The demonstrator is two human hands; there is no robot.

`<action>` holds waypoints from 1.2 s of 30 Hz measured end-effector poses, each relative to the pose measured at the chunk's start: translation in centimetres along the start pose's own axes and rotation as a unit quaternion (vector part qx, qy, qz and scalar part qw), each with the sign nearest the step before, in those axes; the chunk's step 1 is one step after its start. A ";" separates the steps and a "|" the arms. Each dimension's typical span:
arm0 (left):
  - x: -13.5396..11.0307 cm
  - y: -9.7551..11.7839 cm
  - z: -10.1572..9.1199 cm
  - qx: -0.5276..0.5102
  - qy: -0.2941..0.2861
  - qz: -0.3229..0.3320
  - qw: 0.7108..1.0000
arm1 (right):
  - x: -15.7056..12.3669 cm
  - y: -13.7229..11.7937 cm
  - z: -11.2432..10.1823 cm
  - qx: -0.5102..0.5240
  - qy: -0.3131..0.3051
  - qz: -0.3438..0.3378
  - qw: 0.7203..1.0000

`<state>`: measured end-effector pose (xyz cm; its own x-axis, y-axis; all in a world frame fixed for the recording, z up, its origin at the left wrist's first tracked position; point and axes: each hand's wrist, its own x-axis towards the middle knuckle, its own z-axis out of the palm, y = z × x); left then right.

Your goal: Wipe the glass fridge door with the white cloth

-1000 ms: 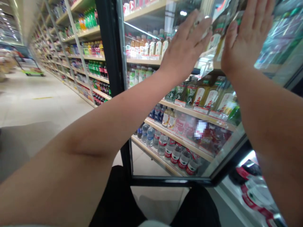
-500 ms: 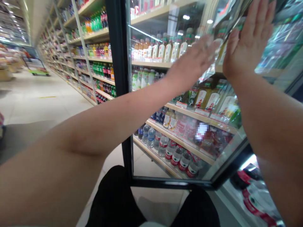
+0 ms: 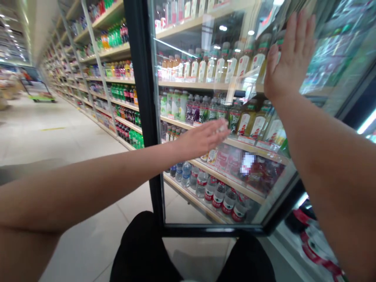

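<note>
Where the glass door (image 3: 211, 62) sits: right in front, filling the middle and right of the view, standing at an angle with its near edge toward the aisle.
Door look: big clear pane, smooth and shiny, ceiling lights reflected in it, 1 blurred patch low on the glass.
Frame (image 3: 143, 98): black, straight and squared-off, runs up the left edge and along the bottom.
Right hand (image 3: 286, 62): up high, palm flat on the pane, fingers straight and pointing up, gripping nothing.
Left hand (image 3: 202, 139): lower, about mid-height of the door, fingers stretched out flat, empty. It's motion-blurred, so can't tell if it touches the glass.
Shelves (image 3: 188, 84): light wood-coloured boards seen through the pane, price strips on the front edges.
Bottles (image 3: 216, 194): clear plastic ones with red labels on the bottom row, taller ones with white-and-red labels higher up.
Floor (image 3: 58, 141): pale glossy tiles down the aisle on the left.
Trousers (image 3: 143, 250): black fabric at the bottom of the view.
</note>
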<state>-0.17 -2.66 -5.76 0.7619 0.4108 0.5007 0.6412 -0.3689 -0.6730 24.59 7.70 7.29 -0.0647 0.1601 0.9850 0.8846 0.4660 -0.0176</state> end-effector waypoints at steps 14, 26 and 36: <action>-3.1 -1.6 0.3 0.036 0.009 0.030 0.999 | -0.1 0.6 0.6 0.030 0.013 -0.013 0.999; -2.9 -3.0 0.2 0.050 0.089 -0.069 0.992 | -0.3 -0.3 -0.2 0.007 -0.004 -0.003 1.000; 4.3 -7.4 -2.6 0.071 0.163 -0.150 0.973 | -0.3 0.1 0.1 0.001 0.009 -0.017 1.000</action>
<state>-1.33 -0.33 2.78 0.5461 0.1872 0.8165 0.8375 -0.1455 -0.5268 24.67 7.84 7.00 -0.0857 0.1278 0.9881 0.8807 0.4734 0.0151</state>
